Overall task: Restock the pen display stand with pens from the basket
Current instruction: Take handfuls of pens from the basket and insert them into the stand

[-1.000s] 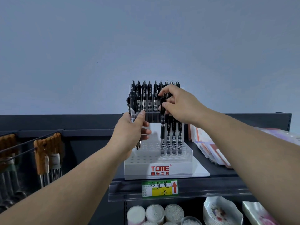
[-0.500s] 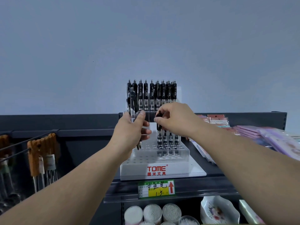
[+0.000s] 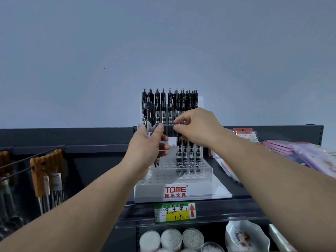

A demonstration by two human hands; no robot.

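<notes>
A white tiered pen display stand [image 3: 181, 190] marked TOME sits on a dark shelf. Its back row [image 3: 171, 104] is full of black pens, and several more stand in the right columns [image 3: 190, 155]. My left hand [image 3: 147, 148] grips a bundle of black pens [image 3: 149, 117] upright, in front of the stand's left side. With thumb and fingers, my right hand [image 3: 198, 127] pinches the top of one black pen [image 3: 179, 140] that stands in a hole of a middle row. The basket is out of view.
A green and yellow price tag [image 3: 175, 212] hangs on the shelf edge [image 3: 227, 220]. Pink and purple notebooks [image 3: 298, 151] lie to the right. Wooden-handled utensils [image 3: 47, 171] hang on hooks at left. Cotton swab tubs [image 3: 171, 239] and a patterned dish [image 3: 245, 237] sit below.
My right hand came down from the back row with one pen and lowered it into a middle-row hole. The left hand kept its bundle in place.
</notes>
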